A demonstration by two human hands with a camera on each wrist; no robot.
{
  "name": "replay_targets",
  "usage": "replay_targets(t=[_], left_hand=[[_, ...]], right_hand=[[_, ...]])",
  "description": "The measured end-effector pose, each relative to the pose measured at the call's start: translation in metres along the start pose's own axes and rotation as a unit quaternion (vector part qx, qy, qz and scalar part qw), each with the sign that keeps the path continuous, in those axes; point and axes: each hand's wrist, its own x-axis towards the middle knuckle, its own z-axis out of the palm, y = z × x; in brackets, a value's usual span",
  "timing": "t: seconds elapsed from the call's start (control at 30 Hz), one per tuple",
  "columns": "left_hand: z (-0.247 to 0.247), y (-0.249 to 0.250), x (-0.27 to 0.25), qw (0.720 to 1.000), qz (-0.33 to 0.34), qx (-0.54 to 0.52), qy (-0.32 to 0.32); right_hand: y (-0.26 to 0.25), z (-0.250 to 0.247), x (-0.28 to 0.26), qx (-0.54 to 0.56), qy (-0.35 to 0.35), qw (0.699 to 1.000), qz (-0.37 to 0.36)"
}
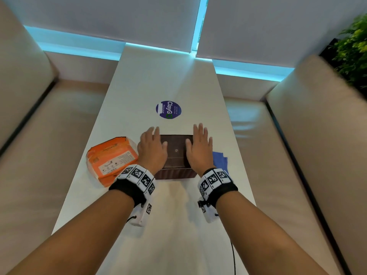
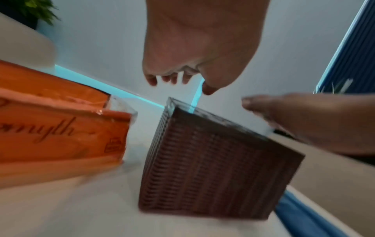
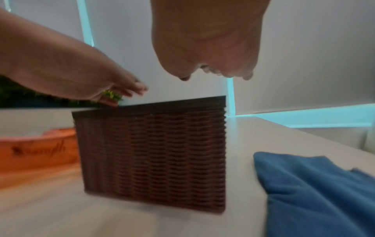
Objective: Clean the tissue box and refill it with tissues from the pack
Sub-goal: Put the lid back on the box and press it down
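Note:
A dark brown woven tissue box (image 1: 175,155) (image 2: 213,168) (image 3: 154,152) stands in the middle of the white table (image 1: 158,80). My left hand (image 1: 152,147) (image 2: 194,52) hovers over its left side with fingers spread and straight. Over its right side my right hand (image 1: 199,147) (image 3: 209,48) hovers flat, also open. Neither hand grips anything. An orange tissue pack (image 1: 111,160) (image 2: 56,128) (image 3: 38,149) lies just left of the box. A blue cloth (image 1: 220,161) (image 3: 316,189) (image 2: 304,221) lies at its right, partly hidden by my right wrist.
A round purple sticker (image 1: 168,109) sits on the table beyond the box. Beige bench seats (image 1: 39,147) run along both sides of the table. A green plant (image 1: 353,46) is at the far right. Window blinds (image 1: 111,18) close off the far end.

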Motion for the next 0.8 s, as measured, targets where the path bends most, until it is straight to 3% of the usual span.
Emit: replay_targets(t=[0.07, 0.23, 0.43, 0.57, 0.67, 0.8], left_hand=[[0.017, -0.001, 0.002, 0.995, 0.057, 0.077, -0.028], [0.041, -0.017, 0.011, 0.980, 0.131, 0.150, 0.018], [0.032, -0.011, 0.020, 0.969, 0.161, 0.173, -0.075], [0.032, -0.009, 0.022, 0.986, 0.109, 0.109, -0.054], [0.033, -0.008, 0.022, 0.999, 0.017, 0.010, -0.044], [0.030, -0.004, 0.023, 0.992, -0.051, -0.117, -0.020]], right_hand=[[0.004, 0.007, 0.003, -0.047, -0.025, 0.997, -0.055], [0.013, 0.020, 0.002, -0.089, -0.013, 0.991, -0.099], [0.014, 0.022, 0.018, -0.076, -0.113, 0.984, -0.113], [0.014, 0.023, 0.016, -0.049, -0.093, 0.988, -0.110], [0.015, 0.023, 0.013, 0.009, -0.076, 0.997, -0.033], [0.008, 0.023, 0.018, -0.007, -0.063, 0.998, 0.001]])
